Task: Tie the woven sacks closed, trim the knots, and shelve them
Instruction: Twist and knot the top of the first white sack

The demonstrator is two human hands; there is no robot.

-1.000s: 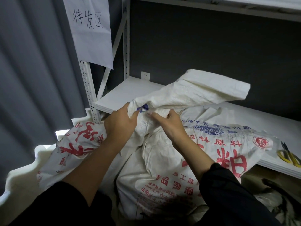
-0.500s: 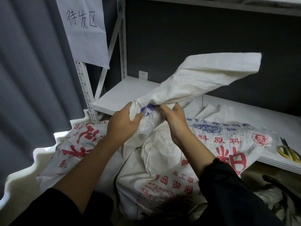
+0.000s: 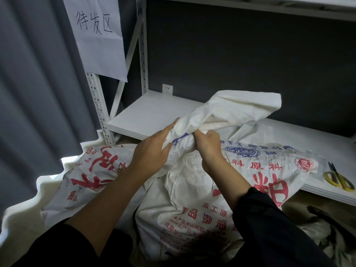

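**Both hands clamped on the gathered neck of a woven sack**

Nearest the camera, two dark sleeves frame the bulging body of a white woven sack printed with red characters, which stands directly below the grip. Above it the cloth narrows into a twisted neck carrying a patch of blue print. The left hand wraps this neck from the left, its fingers curled round the bunched cloth. The right hand pinches the neck from the right, its thumb and fingers closed on the fabric. The two hands sit close together, with only the short twist of cloth between them.

Beyond the grip, the sack's loose mouth fans up and away to the right as a plain white flap. Left of the grip and lower, a second sack with large red print lies slumped on its side. Far right of the grip, yellow-handled scissors lie on the white shelf board, well apart from both hands. The shelf runs behind the sacks. Behind the grip a wall socket sits just above the board. Up and left of it, a handwritten paper sign hangs over the perforated upright, beside a grey curtain.
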